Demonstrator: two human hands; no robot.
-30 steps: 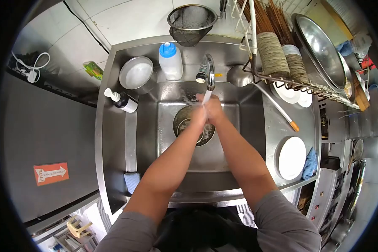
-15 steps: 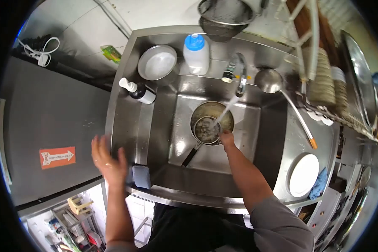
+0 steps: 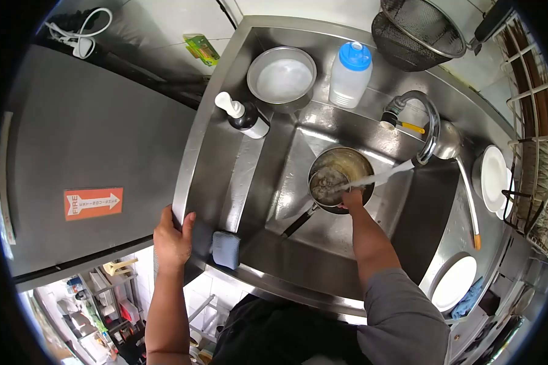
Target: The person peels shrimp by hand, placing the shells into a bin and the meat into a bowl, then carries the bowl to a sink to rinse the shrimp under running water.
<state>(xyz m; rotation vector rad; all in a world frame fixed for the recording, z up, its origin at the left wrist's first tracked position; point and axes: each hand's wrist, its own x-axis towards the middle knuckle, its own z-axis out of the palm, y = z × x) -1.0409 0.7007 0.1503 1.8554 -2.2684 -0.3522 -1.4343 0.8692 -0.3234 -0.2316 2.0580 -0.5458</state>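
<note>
My right hand (image 3: 351, 199) reaches down into a pan (image 3: 365, 160) on the sink floor, its fingers closed at the rim of a small round metal vessel inside. Within that vessel (image 3: 327, 184) is cloudy water with lumpy contents too blurred to name. A dark handle (image 3: 299, 222) points toward the near left. Water from the curved faucet (image 3: 433, 131) streams into the pan beside my right hand. My left hand (image 3: 175, 240) grips the left edge of the steel sink (image 3: 192, 164), thumb on the inner side. Close to it lies a grey-blue sponge (image 3: 226, 250).
Along the back ledge stand a pump bottle (image 3: 249, 121), a metal bowl (image 3: 283, 78) and a blue-capped jug (image 3: 351, 76). A mesh strainer (image 3: 417, 36) hangs behind. On the right are a ladle (image 3: 466, 194), a white plate (image 3: 455, 283) and a wire rack (image 3: 523, 152).
My left hand has come down from the air onto the sink's left edge. My right hand stays at the pan. The view has shifted and turned, and the water stream now slants more.
</note>
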